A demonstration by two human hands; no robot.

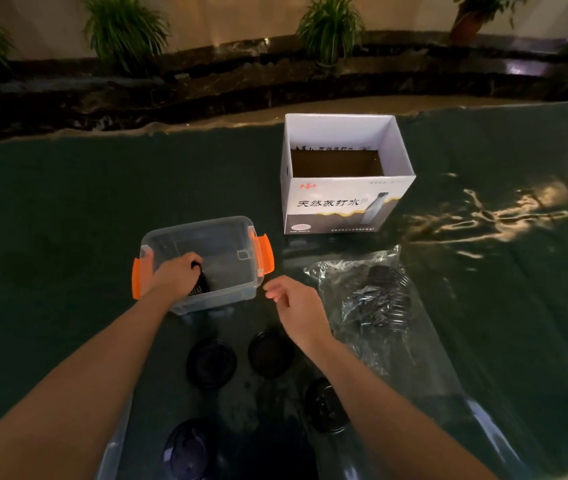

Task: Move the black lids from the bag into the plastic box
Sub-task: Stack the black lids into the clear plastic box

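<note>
My left hand [177,273] reaches inside the clear plastic box [234,237] with orange latches and grips a black lid [201,285] held on edge. My right hand [298,310] hovers just right of the box with relaxed fingers, holding nothing. A clear plastic bag [358,271] lies to the right with a stack of black lids [384,299] inside. Several loose black lids lie on the dark green cloth near me: one at the left [211,363], one in the middle [270,353], one at the right [326,405], one nearest [189,448].
An open white cardboard box [345,202] with printed text stands behind the bag. A clear sheet of plastic [449,393] trails toward me on the right. The cloth's far edge meets a dark stone ledge with potted plants [329,29].
</note>
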